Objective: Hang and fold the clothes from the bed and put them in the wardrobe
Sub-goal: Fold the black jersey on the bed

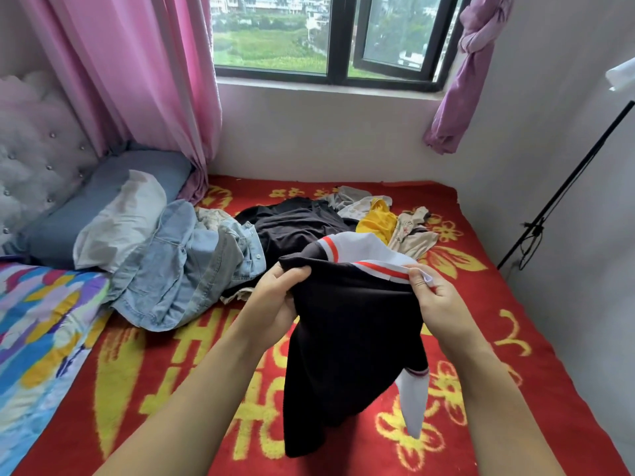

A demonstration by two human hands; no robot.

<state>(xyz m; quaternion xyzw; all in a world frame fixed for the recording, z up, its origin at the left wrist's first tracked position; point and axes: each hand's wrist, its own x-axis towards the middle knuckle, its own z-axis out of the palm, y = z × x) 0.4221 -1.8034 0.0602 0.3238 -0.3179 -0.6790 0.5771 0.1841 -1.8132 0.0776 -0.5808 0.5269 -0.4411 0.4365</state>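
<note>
Held garment: a black top with a white collar (347, 341) hangs above the red blanket (481, 324), lifted clear of the bed at its upper edge; the lower hem drapes down in front of the blanket's yellow pattern.
Collar and trim: the white collar carries an orange-red stripe; a white cuff with a dark band hangs at the garment's right side.
Left hand (275, 304): fingers curled, pinching the black fabric at the top left shoulder edge.
Right hand (436, 297): fingers curled, pinching the white striped collar edge at the top right.
Writing: large yellow characters and flower shapes are woven into the blanket — partly covered by the garment and arms, not readable.
Brands and labels: cannot tell; no tag legible on any garment.
Clothes pile: a denim garment (185, 266) lies crumpled left of the hands, touching a black garment (295, 225) behind it; a yellow item (376, 221) and a beige floral item (412, 231) lie farther back, near the wall.
Pillows: a blue pillow (103, 201) and a pale pillow (120, 221) rest against the tufted headboard (37, 156).
Bed edges: the far edge meets the wall under the window (326, 39); the right edge runs just beside the wall, where a black stand (563, 190) leans.
Open room: bare blanket shows right of the held garment and in front of the denim — a patterned quilt (41, 324) covers the left margin.
</note>
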